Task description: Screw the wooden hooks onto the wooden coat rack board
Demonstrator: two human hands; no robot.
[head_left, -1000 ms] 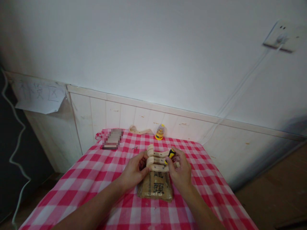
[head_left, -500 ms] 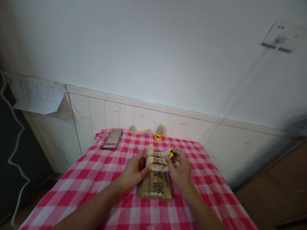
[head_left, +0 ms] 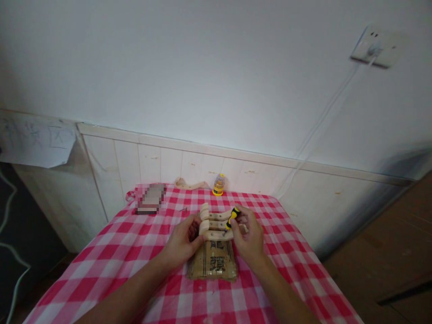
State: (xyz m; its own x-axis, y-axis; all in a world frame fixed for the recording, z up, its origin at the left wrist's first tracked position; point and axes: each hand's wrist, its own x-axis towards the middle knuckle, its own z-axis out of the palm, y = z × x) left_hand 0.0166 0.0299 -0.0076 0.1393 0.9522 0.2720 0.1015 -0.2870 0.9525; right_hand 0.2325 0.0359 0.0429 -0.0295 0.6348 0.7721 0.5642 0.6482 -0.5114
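Pale wooden curved strips lie side by side across a brown printed package, their curled ends gripped by the left hand. The right hand pinches a yellow-and-black screwdriver, its tip at the nearest strip. Beyond, a small metal piece, another wooden strip and a yellow-topped container rest on the checked tablecloth.

Pixelation hides the face of the flat object. The paper sign runs off the left edge, its writing blurred.
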